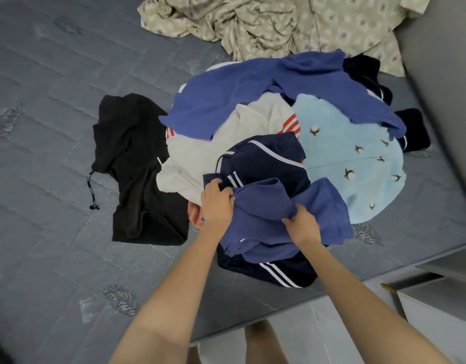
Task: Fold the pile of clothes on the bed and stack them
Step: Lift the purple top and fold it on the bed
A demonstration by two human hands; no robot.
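Blue knitted garment at the near edge of the clothes pile on the grey quilted mattress, gripped by left hand and right hand, near each other but not touching. Underneath, navy fabric garment with triple white stripes (no readable logo). Beside the pile, black drawstring garment, cord lettering too small to read.

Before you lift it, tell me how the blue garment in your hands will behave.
Probably floppy: the blue garment bunches into folds between the left hand and right hand. Likely light, as its edges drape softly. It may drag the navy striped piece, which it overlaps.
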